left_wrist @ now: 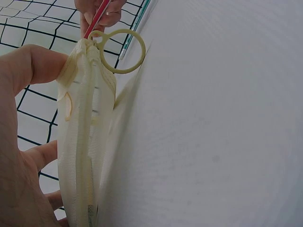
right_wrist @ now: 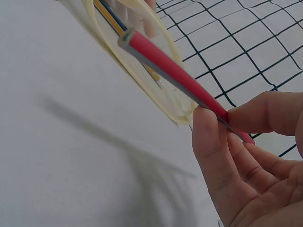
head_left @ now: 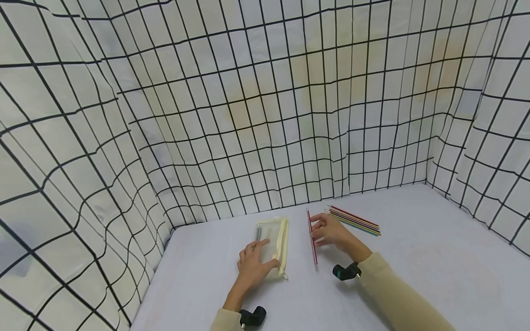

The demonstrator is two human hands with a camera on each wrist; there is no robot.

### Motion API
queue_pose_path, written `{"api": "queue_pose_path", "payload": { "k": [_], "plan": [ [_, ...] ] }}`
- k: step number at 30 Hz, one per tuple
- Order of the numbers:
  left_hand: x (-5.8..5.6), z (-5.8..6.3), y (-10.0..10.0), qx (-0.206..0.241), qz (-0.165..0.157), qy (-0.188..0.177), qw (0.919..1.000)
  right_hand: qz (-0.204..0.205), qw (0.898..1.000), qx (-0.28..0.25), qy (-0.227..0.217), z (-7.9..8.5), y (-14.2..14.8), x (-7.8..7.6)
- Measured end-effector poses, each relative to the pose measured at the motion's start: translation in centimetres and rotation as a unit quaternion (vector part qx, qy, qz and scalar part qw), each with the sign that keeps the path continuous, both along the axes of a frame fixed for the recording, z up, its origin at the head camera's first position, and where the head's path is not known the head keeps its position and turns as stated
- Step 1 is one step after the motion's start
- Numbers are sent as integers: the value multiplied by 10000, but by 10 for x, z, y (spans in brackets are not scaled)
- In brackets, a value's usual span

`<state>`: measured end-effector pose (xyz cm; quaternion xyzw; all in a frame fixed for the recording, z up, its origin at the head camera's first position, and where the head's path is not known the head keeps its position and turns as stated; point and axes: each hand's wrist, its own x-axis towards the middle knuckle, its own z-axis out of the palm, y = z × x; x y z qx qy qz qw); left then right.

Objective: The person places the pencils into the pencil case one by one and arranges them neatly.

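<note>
A cream mesh pencil pouch (head_left: 271,226) lies on the table under my left hand (head_left: 250,266). The left thumb sits at the zipper edge, and the other fingers spread over the upper face toward the far side. A pull ring (left_wrist: 143,49) hangs at the zipper's end. The mouth gapes in the right wrist view, showing yellow and blue pencils (right_wrist: 110,18) inside. To the right of the pouch, my right hand (head_left: 331,231) pinches a red pencil (right_wrist: 175,78) with grey stripes between thumb and fingertips. One end of that pencil points toward the pouch.
Several coloured pencils (head_left: 354,220) lie side by side behind the right hand. A white cloth covers the table (head_left: 198,276). White curtains (head_left: 248,115) with a black grid close off the back and both sides.
</note>
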<state>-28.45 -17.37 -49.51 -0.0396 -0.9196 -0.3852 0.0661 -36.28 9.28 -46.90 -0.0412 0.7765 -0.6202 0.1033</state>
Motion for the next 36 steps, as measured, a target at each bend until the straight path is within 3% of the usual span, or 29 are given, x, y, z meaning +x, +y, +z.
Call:
{"api": "queue_pose_path", "payload": {
  "k": [9,22,36],
  "plan": [
    [1,0,0,-15,32,-14,10000,280,9994,-186,-109,-4,-12,6],
    [0,-1,0,-43,48,-8,10000,347,9991,-128,-226,-11,-28,9],
    [-1,-2,-1,-88,39,20,10000,648,9971,-210,-326,-13,-46,7]
  ]
}}
